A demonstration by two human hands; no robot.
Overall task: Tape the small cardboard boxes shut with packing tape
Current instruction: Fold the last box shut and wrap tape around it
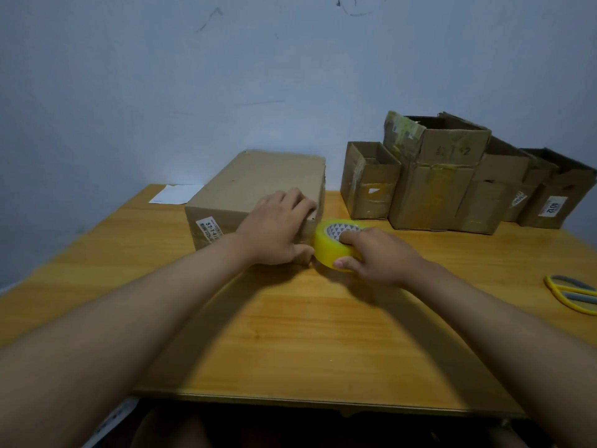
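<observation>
The closed cardboard box sits at centre of the surface, flaps down, label on its near side. No tape strip can be made out on its top or near face; blur at the near right corner hides any detail there. The left hand is laid over that corner, fingers stretched fairly flat on the box top, thumb down by the bottom edge; it presses rather than grasps. Just at 3 o'clock of that corner, touching or almost touching the box, the yellow tape roll is held by the right hand: fingers hooked into the core, thumb against the outer rim, so clenched around the roll. Whether a tape end is already stuck to the box cannot be told.

Judgement: taping of this box is at its start, probably anchoring the tape end at the corner; pull across, cut and press-down are left.

At 1–2 o'clock, well apart, a row of open boxes stands by the wall, flaps up, old tape remnants seen, none sealed; all are judged pending. Scissors lie at 3 o'clock by the right edge, untouched. A white paper lies at 11 o'clock behind the box.
</observation>
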